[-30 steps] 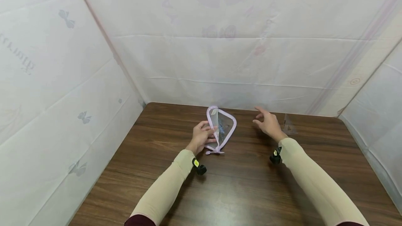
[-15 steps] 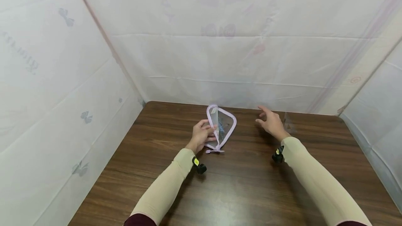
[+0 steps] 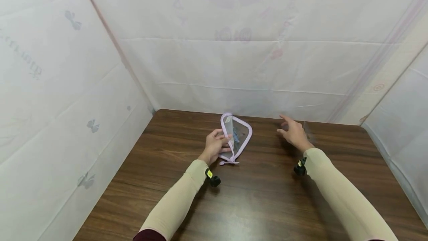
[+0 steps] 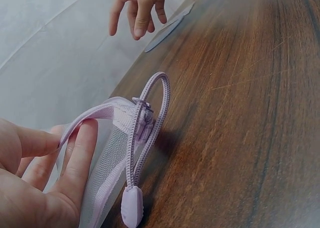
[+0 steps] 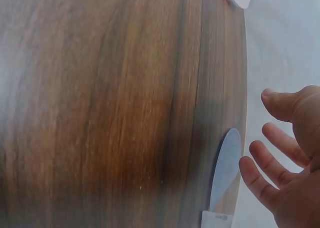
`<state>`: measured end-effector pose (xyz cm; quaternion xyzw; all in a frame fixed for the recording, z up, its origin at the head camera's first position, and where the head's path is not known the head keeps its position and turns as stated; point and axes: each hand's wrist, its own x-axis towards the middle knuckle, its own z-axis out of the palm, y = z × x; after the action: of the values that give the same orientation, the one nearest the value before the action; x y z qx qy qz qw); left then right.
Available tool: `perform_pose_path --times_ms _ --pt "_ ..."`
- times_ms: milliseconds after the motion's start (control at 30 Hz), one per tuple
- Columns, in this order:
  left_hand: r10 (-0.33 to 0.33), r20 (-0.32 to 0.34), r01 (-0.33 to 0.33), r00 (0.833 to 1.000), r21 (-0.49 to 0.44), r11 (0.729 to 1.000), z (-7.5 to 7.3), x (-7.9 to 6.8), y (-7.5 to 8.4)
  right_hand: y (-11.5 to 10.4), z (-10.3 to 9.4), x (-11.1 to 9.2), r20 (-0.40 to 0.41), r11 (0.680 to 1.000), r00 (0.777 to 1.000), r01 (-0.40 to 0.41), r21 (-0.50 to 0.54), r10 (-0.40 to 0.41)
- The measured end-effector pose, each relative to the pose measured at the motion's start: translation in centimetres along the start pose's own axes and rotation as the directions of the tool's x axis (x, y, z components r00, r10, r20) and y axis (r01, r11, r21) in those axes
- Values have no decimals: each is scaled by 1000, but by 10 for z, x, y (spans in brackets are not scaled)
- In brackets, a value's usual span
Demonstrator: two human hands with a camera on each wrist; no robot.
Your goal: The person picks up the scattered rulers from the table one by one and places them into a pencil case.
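My left hand (image 3: 214, 146) holds a see-through mesh zip pouch (image 3: 246, 139) with lilac edging by its rim. In the left wrist view the fingers pinch the raised edge of the pouch (image 4: 111, 150), and a lilac cord zip pull (image 4: 132, 208) hangs from its end. Something blue (image 3: 236, 136) shows inside the pouch. My right hand (image 3: 294, 134) hovers over the far right part of the table, fingers spread and holding nothing. Just below its fingers lies a clear flat piece with a curved edge (image 5: 226, 165), perhaps a protractor. A clear triangular piece (image 3: 308, 134) is mostly hidden behind that hand.
The brown wood-grain table (image 3: 254, 200) meets a pale printed sheet (image 3: 214, 66) along its back edge. More sheeting walls off the left (image 3: 67, 122) and right (image 3: 401, 140) sides. A white-ended piece (image 5: 216, 219) touches the curved clear one.
My right hand has drifted a little to the right and now covers more of the clear triangular piece. The left hand and the pouch have stayed in place.
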<state>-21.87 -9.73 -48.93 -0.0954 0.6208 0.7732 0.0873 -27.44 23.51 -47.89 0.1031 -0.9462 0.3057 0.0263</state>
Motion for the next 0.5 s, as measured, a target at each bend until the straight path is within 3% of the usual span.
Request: perform_pose_path --times_ms 500 --pt "6 -7 -6 1000 -5 1000 0 1 -3 17 -14 -8 36 999 998 -43 8 42"
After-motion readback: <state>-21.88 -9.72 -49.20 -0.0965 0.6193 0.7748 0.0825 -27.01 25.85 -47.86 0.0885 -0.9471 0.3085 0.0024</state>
